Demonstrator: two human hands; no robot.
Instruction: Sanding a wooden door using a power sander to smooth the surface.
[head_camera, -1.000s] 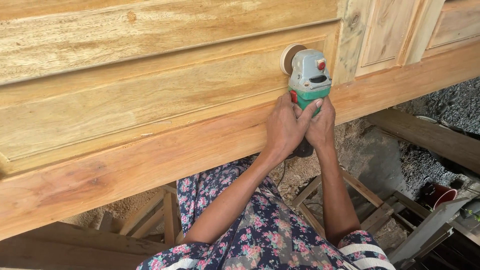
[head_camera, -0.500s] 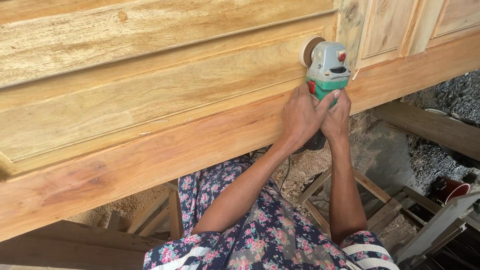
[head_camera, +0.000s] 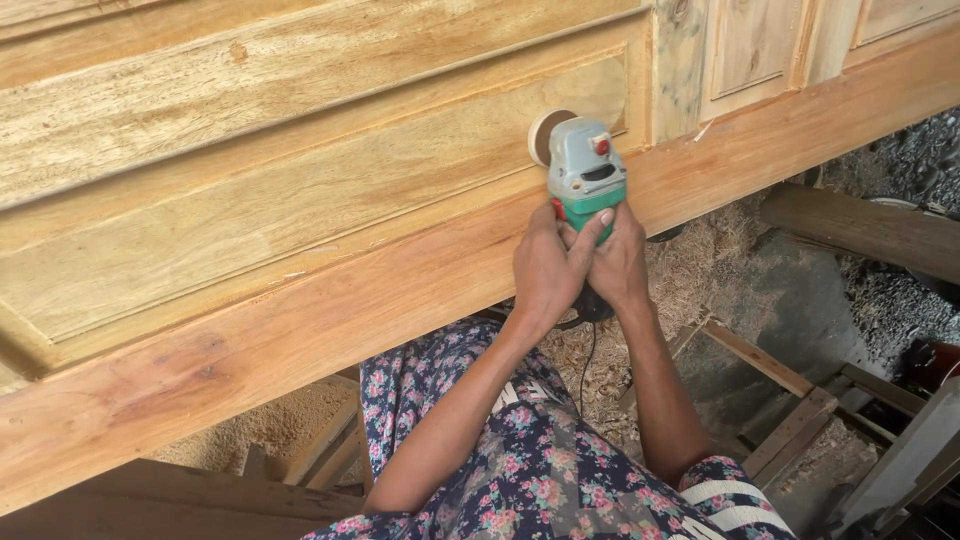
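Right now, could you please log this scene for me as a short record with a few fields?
Tool: green and grey angle grinder with a round sanding disc
Left hand: wrapped around the grinder's handle
Right hand: gripping the handle beside the left
Disc position: on the recessed panel of the wooden door
Cord: black power cord hanging below the hands
Ground: sawdust under the door

head cam | looks down, close | over both forearms onto wooden door panel (head_camera: 300, 210) | single view
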